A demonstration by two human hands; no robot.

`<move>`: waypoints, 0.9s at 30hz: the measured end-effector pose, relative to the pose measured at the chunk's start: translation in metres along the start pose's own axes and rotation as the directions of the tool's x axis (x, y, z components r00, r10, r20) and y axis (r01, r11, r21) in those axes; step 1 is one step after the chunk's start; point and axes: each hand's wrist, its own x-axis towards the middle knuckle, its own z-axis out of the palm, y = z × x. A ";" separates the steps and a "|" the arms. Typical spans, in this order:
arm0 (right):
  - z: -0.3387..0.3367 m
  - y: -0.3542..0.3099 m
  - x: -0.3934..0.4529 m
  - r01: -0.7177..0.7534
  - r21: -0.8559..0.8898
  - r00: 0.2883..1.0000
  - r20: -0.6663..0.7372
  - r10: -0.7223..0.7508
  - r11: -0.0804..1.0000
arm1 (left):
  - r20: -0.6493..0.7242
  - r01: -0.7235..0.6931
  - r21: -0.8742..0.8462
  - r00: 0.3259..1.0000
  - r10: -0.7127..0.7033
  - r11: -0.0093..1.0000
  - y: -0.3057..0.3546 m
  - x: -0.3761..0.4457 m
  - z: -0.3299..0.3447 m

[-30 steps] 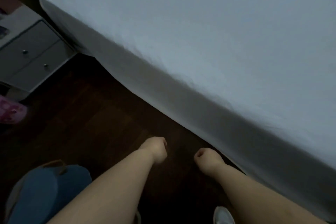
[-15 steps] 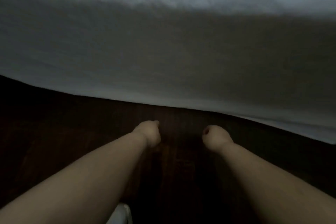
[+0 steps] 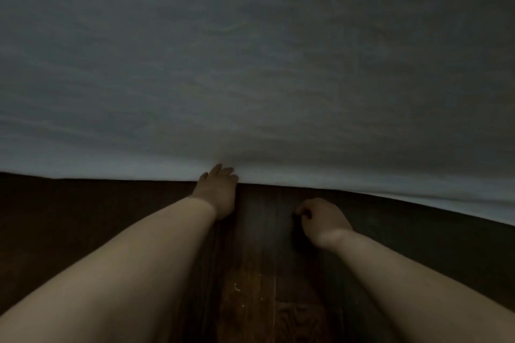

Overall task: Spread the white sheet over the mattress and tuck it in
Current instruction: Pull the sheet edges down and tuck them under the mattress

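- Left hand [image 3: 217, 193]: grip released, fingers spread, tips touching sheet [image 3: 250, 64] hem.
- Right hand [image 3: 323, 220]: grip clenched, empty, above floor [image 3: 83, 217], near hem.

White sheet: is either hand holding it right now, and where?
The left hand touches the white sheet at its bottom edge, fingers open; a grip cannot be told. The right hand is curled, off it.

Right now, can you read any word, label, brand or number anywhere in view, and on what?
None: no text shows anywhere.
The white sheet hanging down the bed's side is plain, with no tag in view.
The dark wooden floor has only grain and a few pale specks.
The left hand and right hand are bare.
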 end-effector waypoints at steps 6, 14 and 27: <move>0.010 0.005 0.012 0.028 0.021 0.998 -0.052 -0.027 0.999 | -0.129 0.010 -0.001 0.992 -0.010 1.000 -0.007 0.025 0.010; 0.005 0.009 0.013 0.042 0.069 0.994 -0.104 -0.035 0.997 | -0.380 0.102 -0.049 0.918 -0.113 0.994 -0.012 0.044 0.007; 0.023 -0.024 0.042 0.292 -0.201 0.937 -0.135 -0.322 0.935 | -0.457 -0.038 -0.367 0.878 -0.145 0.929 -0.030 0.011 -0.019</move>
